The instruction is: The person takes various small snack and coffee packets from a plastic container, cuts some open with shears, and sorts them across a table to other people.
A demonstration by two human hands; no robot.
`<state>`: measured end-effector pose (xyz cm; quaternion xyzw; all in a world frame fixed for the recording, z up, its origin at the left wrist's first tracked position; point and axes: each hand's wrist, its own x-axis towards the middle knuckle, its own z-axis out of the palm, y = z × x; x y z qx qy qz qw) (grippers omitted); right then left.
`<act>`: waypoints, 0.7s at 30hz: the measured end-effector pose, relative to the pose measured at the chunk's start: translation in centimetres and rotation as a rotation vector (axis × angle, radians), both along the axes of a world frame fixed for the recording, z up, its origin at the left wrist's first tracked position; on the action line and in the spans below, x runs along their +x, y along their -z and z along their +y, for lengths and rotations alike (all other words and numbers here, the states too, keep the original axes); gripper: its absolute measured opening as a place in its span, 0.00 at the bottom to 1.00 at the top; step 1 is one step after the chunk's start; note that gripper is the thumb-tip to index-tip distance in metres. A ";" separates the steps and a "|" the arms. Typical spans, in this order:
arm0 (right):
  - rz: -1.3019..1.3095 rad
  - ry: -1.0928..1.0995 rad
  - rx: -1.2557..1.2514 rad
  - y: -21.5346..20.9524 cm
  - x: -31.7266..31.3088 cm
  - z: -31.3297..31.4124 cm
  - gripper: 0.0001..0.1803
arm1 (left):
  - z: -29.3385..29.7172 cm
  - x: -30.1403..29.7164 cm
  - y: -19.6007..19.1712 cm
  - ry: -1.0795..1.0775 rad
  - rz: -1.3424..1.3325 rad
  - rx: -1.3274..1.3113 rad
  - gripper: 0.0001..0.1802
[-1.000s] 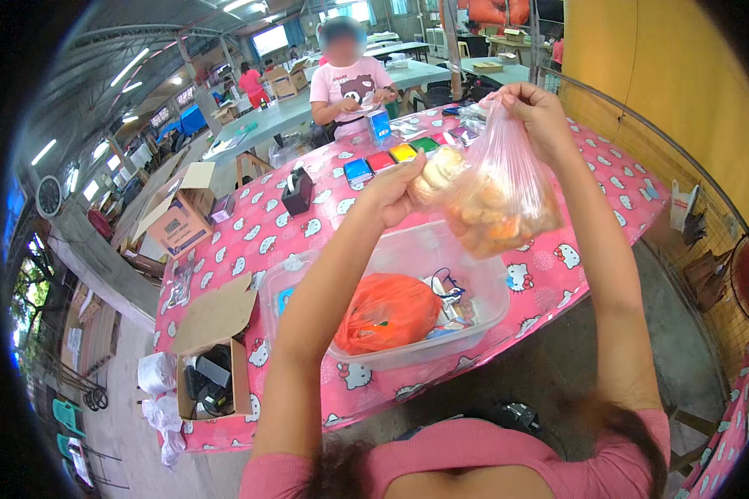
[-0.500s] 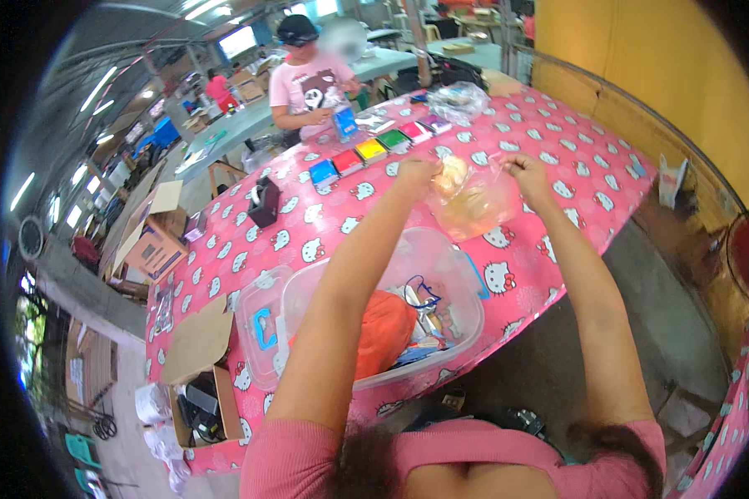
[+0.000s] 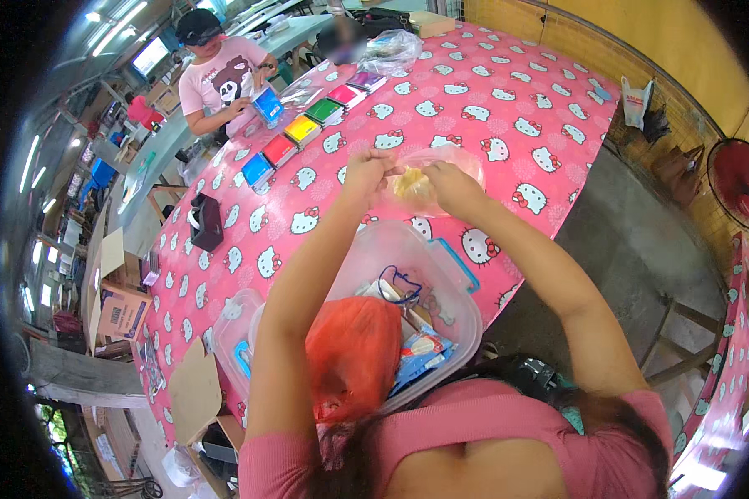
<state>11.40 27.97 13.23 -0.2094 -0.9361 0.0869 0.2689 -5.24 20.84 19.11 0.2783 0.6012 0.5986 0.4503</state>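
Note:
Both my hands hold a clear plastic bag (image 3: 429, 181) with yellowish pieces inside, resting low over the pink patterned tablecloth (image 3: 508, 100). My left hand (image 3: 366, 172) pinches the bag's left side and my right hand (image 3: 448, 185) grips its right side. Just below my arms stands a clear plastic tub (image 3: 445, 274) with blue latches, holding an orange bag (image 3: 354, 349), small packets and a cord.
A row of coloured flat boxes (image 3: 304, 131) lies at the table's far side, where another person in a pink shirt (image 3: 220, 71) handles a blue one. A dark tape dispenser (image 3: 205, 221), a crumpled clear bag (image 3: 389, 51), cardboard boxes (image 3: 121, 312) and a red fan (image 3: 745, 183) surround the table.
The bag came down from held high in the air to just over the table, and both my hands closed together on its top. My view tilted downward.

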 end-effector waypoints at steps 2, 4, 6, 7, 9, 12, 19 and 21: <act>-0.224 0.056 -0.053 -1.0 -0.1 -0.8 0.21 | -1.0 -0.8 0.4 -0.033 0.026 -0.003 0.06; -0.453 0.119 -0.099 -1.3 -0.1 -1.4 0.22 | -1.3 -1.2 0.9 0.038 0.107 0.099 0.07; -0.410 0.106 -0.033 -1.4 0.1 -0.5 0.25 | -0.9 -0.5 0.6 0.059 0.082 0.102 0.07; -0.417 0.101 -0.025 -1.4 0.3 0.1 0.25 | -0.6 -0.1 0.5 0.087 0.063 0.098 0.08; -0.348 0.030 -0.084 -1.0 0.4 0.8 0.31 | -0.6 -0.4 0.5 0.051 0.050 0.086 0.07; 0.017 0.106 -0.261 -1.0 1.8 1.4 0.32 | -0.7 -0.8 0.6 0.015 0.025 0.072 0.07; 0.449 0.667 -0.332 0.8 9.6 9.4 0.30 | 0.1 -0.1 0.2 0.082 -0.030 0.018 0.08; 0.320 0.653 -0.444 3.0 9.7 9.5 0.28 | -0.3 -0.6 0.6 0.094 -0.004 0.015 0.09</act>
